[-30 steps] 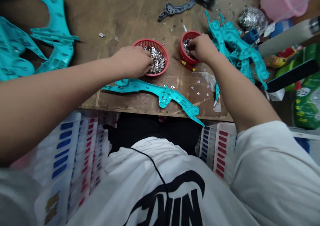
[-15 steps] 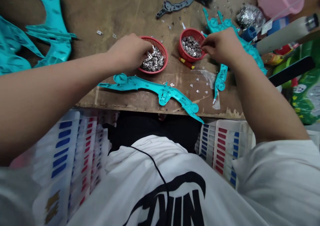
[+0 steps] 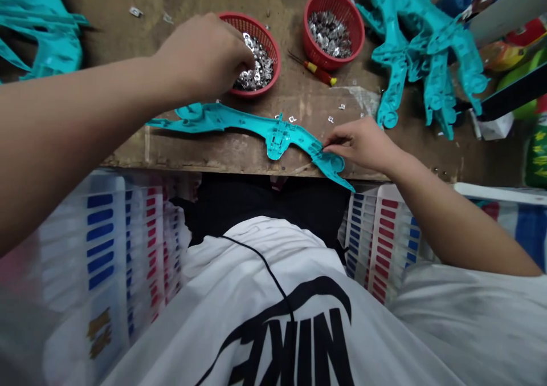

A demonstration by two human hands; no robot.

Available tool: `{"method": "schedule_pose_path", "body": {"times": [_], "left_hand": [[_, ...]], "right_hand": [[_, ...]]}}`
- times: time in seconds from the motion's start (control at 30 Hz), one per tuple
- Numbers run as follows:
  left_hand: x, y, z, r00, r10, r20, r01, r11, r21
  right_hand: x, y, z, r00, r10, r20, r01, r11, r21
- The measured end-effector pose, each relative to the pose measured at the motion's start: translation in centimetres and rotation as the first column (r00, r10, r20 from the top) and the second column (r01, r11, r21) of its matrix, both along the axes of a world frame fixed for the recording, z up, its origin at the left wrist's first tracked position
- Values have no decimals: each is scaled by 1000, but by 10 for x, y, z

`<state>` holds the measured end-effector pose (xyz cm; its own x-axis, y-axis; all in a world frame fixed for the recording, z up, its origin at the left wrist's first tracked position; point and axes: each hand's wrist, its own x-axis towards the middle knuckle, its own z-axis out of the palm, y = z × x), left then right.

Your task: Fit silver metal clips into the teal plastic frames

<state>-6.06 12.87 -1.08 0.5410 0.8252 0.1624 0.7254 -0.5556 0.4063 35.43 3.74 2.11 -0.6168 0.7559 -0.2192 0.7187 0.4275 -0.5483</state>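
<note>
Think of a clock laid flat, its middle at the centre of the long turquoise strip, with twelve straight ahead of the person.

Nearest, at six, is the person's white shirt (image 3: 277, 260) with big black lettering and a thin black cord (image 3: 267, 265) trailing down it; dark trousers (image 3: 265, 198) show just beyond. Pale slatted crates flank the lap: the left crates (image 3: 100, 232) at eight, the right crates (image 3: 380, 243) between four and five, both with blue and red slots.

Then comes the worn wooden bench (image 3: 192, 158). The turquoise strip (image 3: 254, 125) lies along its front edge, its right tip poking out over the edge. At three, the right hand (image 3: 363, 143) touches that end of the strip, thumb and fingertips pinched together; from here I can't tell whether a tiny piece sits between them. Small loose clips (image 3: 293, 119) are scattered just past the strip, from twelve round to two.

At eleven, the left hand (image 3: 203, 58) is over the near red basket (image 3: 277, 61), knuckles up, fingers curled; the tips are hidden, so I can't say what they grip. Shiny metal pieces (image 3: 260, 69) fill that basket.

Out at one are a red-and-yellow screwdriver (image 3: 320, 73) and, behind it, the far red basket (image 3: 325, 60), also holding metal bits. More turquoise parts are heaped at two (image 3: 395, 32), others at ten.
</note>
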Motion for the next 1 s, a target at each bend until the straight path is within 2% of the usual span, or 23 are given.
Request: {"method": "schedule_pose_path", "body": {"times": [0.1, 0.17, 0.23, 0.3, 0.37, 0.43, 0.47, 0.53, 0.6, 0.67, 0.73, 0.87, 1.0], "left_hand": [[4, -8, 13, 955, 73, -288, -46, 994, 98], [6, -11, 21, 916, 111, -384, -90, 993, 74], [11, -14, 27, 907, 135, -399, -133, 991, 33], [21, -24, 33, 956, 110, -272, -115, 993, -1], [36, -44, 38, 999, -18, -43, 16, 999, -50], [53, -72, 44, 969, -200, 148, 219, 967, -129], [61, -87, 47, 948, -246, 203, 280, 947, -157], [74, -114, 53, 934, -262, 243, 309, 934, -178], [79, -131, 58, 953, -226, 200, 259, 953, -159], [79, -135, 59, 973, -207, 108, 220, 967, -130], [77, -131, 57, 972, -230, 45, 233, 966, -109], [73, -121, 46, 944, -324, 69, 330, 939, -97], [66, -110, 38, 947, -315, 68, 321, 940, -119]], "right_hand": [[-1, 0, -4, 1000, 5, -11, -5, 1000, 1], [-2, 0, -3, 1000, 15, -19, -15, 1000, 24], [-5, 0, 1, 999, 21, -28, -19, 998, 59], [-10, -2, 8, 999, 13, -45, -9, 995, 98], [-20, -10, 18, 996, -14, -90, 26, 989, 143], [-32, -23, 28, 986, -56, -155, 85, 979, 186], [-39, -30, 32, 979, -73, -189, 112, 973, 202], [-50, -44, 36, 965, -96, -246, 151, 964, 217], [-57, -54, 37, 952, -112, -286, 179, 959, 220], [-62, -61, 35, 939, -141, -314, 216, 952, 218], [-64, -65, 34, 932, -164, -322, 240, 947, 213], [-64, -65, 36, 956, -119, -270, 177, 963, 203], [-52, -50, 34, 985, -107, -133, 131, 973, 190]]}}
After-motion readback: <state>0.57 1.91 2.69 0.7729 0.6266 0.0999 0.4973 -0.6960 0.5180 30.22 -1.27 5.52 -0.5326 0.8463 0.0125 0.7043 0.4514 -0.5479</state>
